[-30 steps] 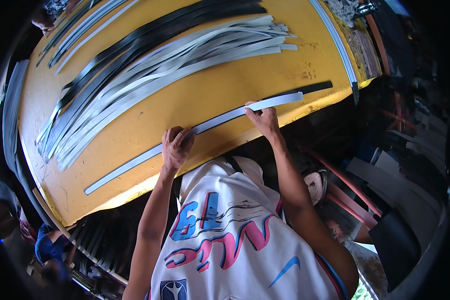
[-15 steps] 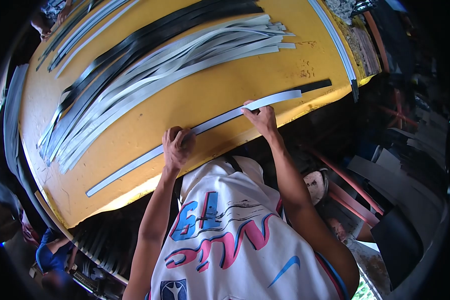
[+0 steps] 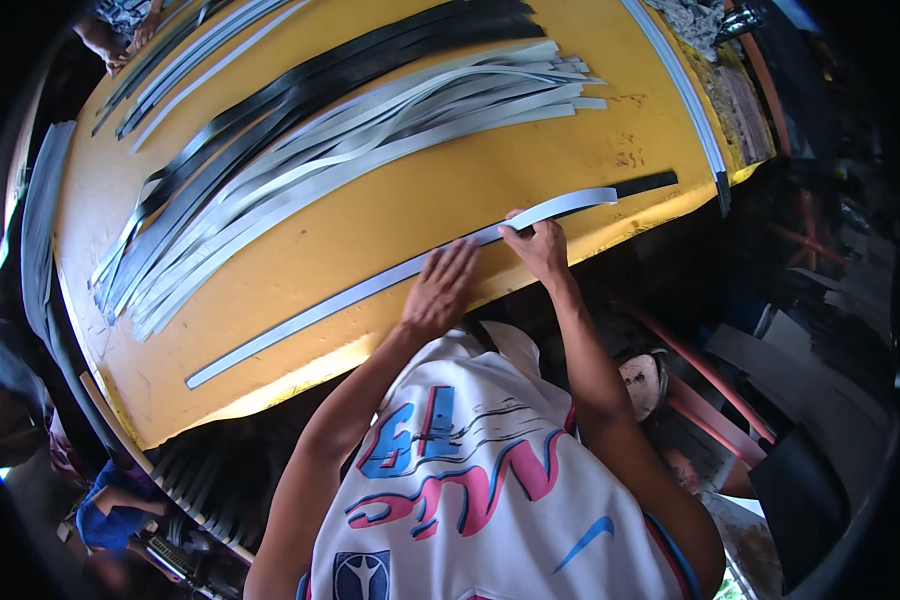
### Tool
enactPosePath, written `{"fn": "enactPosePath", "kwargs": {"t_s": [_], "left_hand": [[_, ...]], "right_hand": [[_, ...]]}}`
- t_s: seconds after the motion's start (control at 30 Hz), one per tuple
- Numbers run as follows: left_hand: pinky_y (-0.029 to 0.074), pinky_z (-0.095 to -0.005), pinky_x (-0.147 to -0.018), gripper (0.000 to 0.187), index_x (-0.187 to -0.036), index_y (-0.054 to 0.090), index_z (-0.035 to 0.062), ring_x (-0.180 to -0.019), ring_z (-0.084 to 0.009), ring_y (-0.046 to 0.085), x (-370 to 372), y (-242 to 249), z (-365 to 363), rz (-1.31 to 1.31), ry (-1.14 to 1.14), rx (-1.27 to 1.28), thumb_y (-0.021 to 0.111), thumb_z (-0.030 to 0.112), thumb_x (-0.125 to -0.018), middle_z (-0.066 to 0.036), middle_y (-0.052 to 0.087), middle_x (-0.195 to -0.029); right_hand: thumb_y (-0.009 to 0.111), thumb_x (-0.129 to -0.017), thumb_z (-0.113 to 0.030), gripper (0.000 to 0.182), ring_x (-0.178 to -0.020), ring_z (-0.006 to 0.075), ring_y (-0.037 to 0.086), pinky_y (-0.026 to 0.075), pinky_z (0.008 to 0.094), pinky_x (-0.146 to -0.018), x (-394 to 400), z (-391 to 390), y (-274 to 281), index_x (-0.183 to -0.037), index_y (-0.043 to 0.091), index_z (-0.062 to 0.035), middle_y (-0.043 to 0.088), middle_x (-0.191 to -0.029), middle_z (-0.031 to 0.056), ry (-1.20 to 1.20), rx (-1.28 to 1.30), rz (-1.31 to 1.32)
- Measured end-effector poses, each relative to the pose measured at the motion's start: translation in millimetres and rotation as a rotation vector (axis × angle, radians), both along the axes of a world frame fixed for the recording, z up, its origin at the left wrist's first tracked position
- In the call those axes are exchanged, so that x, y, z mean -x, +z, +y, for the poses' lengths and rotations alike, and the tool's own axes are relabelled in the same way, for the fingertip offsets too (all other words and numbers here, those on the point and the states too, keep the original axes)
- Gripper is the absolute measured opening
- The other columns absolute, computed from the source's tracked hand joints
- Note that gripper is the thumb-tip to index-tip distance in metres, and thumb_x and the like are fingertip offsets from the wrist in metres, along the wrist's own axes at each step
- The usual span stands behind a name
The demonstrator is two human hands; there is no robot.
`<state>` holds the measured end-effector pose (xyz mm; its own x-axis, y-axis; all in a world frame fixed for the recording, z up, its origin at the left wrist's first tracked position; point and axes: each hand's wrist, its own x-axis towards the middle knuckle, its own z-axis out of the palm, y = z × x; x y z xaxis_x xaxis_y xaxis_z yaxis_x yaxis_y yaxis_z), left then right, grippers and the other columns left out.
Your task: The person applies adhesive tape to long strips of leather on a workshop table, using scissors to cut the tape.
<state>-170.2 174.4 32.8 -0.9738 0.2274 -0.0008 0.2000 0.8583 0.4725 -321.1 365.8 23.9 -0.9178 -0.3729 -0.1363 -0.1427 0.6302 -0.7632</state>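
A long white strip (image 3: 320, 312) lies along a black strip (image 3: 650, 184) near the front edge of the yellow table. My left hand (image 3: 443, 288) is flat, its fingers stretched out and touching the white strip near the middle. Further right, my right hand (image 3: 538, 246) pinches the white strip between thumb and fingers. Beyond that pinch, the white strip's right end arches up off the black one, whose bare end shows past it. To the left of my hands the two strips lie together.
Behind them on the yellow table (image 3: 370, 225) lie a pile of pale grey strips (image 3: 390, 130) and black strips (image 3: 370, 55). More strips (image 3: 682, 85) run along the right edge. Another person's hands (image 3: 115, 50) are at the far left corner.
My left hand has slid right along the strip and flattened from a curled grip, ending closer to my right hand. The right hand keeps its pinch. The whole view has shifted slightly.
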Motion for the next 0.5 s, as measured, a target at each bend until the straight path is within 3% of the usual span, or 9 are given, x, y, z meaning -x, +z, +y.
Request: {"fn": "enactPosePath", "kwargs": {"t_s": [0.13,0.23,0.3,0.37,0.5], "left_hand": [[0.023,-0.0463,-0.122,0.077,-0.154,0.034,0.0013,-0.15,-0.0299,0.03,25,4,28,0.048,0.079,-0.153,0.062,0.04,-0.094,-0.015,0.032,-0.162],[0.023,-0.0447,-0.122,0.077,-0.154,0.034,0.0012,-0.15,-0.0289,0.03,16,3,19,0.024,0.105,-0.115,0.063,0.04,-0.094,-0.015,0.032,-0.162],[0.024,-0.0454,-0.122,0.076,-0.154,0.034,0.0012,-0.15,-0.0308,0.031,-6,7,-4,0.015,0.103,-0.108,0.062,0.04,-0.095,-0.015,0.032,-0.162],[0.023,-0.0461,-0.122,0.075,-0.156,0.031,0.0034,-0.151,-0.0296,0.029,-35,11,-32,-0.106,0.174,0.004,0.059,0.041,-0.098,-0.015,0.03,-0.164],[0.024,-0.0495,-0.121,0.073,-0.155,0.033,0.0005,-0.15,-0.0362,0.029,-100,17,-82,-0.103,0.275,0.133,0.059,0.038,-0.098,-0.02,0.031,-0.162]], "right_hand": [[0.079,-0.083,-0.028,0.03,-0.087,0.0343,0.07,0.056,0.0429,-0.079,1,-1,1,-0.105,0.071,-0.0077,0.073,-0.095,0.0142,0.016,-0.006,0.04],[0.079,-0.083,-0.028,0.031,-0.085,0.032,0.07,0.055,0.0419,-0.077,1,-2,8,-0.104,0.071,-0.0077,0.073,-0.094,0.0138,0.044,-0.012,0.103],[0.079,-0.083,-0.029,0.031,-0.083,0.0297,0.07,0.055,0.0409,-0.075,1,-3,12,-0.103,0.071,-0.0073,0.073,-0.093,0.0129,0.02,-0.036,-0.019],[0.079,-0.083,-0.03,0.031,-0.081,0.028,0.07,0.055,0.0396,-0.075,1,-3,9,-0.102,0.07,-0.0069,0.073,-0.092,0.0119,-0.005,-0.046,0.005],[0.078,-0.083,-0.031,0.031,-0.09,0.0306,0.069,0.054,0.0409,-0.082,-3,-4,12,-0.101,0.07,-0.0074,0.073,-0.095,0.0121,-0.042,-0.01,0.087]]}}
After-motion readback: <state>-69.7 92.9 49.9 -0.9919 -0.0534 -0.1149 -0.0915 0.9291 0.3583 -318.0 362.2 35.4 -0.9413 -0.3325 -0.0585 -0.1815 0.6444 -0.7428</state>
